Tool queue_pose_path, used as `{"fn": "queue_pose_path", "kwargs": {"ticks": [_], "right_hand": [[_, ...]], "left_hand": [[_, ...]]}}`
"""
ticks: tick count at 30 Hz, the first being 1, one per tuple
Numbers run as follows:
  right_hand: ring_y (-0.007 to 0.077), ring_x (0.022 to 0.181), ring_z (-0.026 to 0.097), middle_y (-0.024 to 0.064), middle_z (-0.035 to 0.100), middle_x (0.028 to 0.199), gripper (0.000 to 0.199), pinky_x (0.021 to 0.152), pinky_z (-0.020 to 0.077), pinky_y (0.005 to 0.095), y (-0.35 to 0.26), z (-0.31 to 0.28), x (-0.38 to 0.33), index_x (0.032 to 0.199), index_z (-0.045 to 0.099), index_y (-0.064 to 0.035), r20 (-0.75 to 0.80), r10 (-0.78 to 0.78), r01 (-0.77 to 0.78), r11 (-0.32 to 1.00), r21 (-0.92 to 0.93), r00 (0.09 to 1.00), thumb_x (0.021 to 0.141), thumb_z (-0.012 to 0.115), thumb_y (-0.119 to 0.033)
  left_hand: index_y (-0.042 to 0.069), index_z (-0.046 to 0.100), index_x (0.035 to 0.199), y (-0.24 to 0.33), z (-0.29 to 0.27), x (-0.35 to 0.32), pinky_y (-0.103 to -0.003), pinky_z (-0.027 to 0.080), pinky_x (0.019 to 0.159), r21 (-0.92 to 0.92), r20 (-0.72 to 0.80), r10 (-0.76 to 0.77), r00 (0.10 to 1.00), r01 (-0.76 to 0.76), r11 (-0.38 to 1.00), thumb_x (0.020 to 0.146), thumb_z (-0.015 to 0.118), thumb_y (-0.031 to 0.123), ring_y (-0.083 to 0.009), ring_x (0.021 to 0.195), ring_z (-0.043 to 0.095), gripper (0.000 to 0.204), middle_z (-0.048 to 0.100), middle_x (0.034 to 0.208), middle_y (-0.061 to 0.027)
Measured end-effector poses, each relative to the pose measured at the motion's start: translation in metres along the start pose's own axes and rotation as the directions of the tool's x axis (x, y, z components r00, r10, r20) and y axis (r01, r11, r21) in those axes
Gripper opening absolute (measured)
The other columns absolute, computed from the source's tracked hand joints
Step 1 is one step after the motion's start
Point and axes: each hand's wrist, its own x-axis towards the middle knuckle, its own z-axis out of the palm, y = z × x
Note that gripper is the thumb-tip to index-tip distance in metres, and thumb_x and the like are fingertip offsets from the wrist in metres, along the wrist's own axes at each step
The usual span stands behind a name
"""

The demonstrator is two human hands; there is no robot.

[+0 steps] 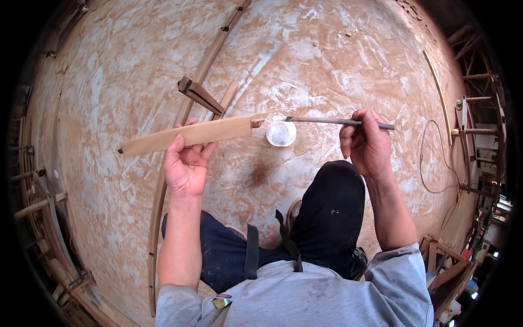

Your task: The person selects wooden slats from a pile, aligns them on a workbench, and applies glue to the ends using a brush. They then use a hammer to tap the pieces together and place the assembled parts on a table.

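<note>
As a person in a grey shirt (327, 298) bends low over a white-smeared floor (125, 98), a pale wooden slat (226, 131) stretches left to right above it, crossing over a long dark rail (204, 62). The left hand (188, 166) is clamped on the slat near its middle, thumb on the near side and fingers beneath. Judging by its look, the wood is light, stiff and dry to grip along its broad plain length, the sound place to hold; its narrow, dark-stained right end looks wet, likely slippery and more easily chipped. Just beyond the rail lies a short brown grooved block (201, 97). Beside the slat's right end stands a round white tub (280, 134). Farther right, the right hand (370, 139), well apart from the left, pinches a slender grey-handled tool (321, 120), its tip by the tub's far rim; contact cannot be told.
</note>
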Motion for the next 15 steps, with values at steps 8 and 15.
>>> {"fn": "queue_pose_path", "kwargs": {"ticks": [8,15], "right_hand": [[0.0205,0.05,0.058,0.0129,0.062,0.068,0.026,0.037,0.0444,0.0278,0.019,0.008,0.018,0.092,0.053,-0.0046,0.055,0.193,-0.2,0.93,0.307,0.98,0.098,0.048,-0.029],[0.0189,0.047,0.056,0.0103,0.06,0.063,0.025,0.035,0.0413,0.0264,0.017,-0.005,0.022,0.089,0.052,-0.0057,-0.055,0.157,-0.142,0.966,0.218,0.986,0.097,0.048,-0.03]], "left_hand": [[0.01,0.056,0.113,0.001,0.001,0.002,-0.058,0.042,0.099,-0.063,0.098,-0.019,0.995,0.025,0.998,0.083,0.061,0.011,-0.0314,0.119,0.052,0.03,0.056,0.123,-0.0106],[0.006,0.055,0.116,0.006,-0.005,0.004,-0.056,0.036,0.105,-0.112,0.114,-0.032,0.993,0.045,0.993,0.082,0.063,0.01,-0.0304,0.124,0.047,0.035,0.055,0.127,-0.0113]]}}
